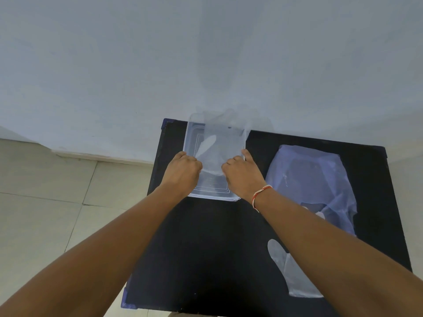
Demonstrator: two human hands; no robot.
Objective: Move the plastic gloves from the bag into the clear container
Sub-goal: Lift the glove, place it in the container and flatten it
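A clear rectangular container [194, 138] sits at the far left of a black table. Both hands hover over it, holding a thin see-through plastic glove [214, 143] stretched between them and draped into the container. My left hand [183, 169] pinches the glove's left edge, my right hand [242, 172] its right edge. To the right lies a translucent bluish plastic bag [313, 179], flat and crumpled. Another plastic glove [286, 266] lies on the table near the front, partly under my right forearm.
The black table [206, 248] stands against a pale wall [206, 53]. Beige floor tiles [45, 202] lie to the left of the table. A red-and-white thread bracelet [259, 194] circles my right wrist.
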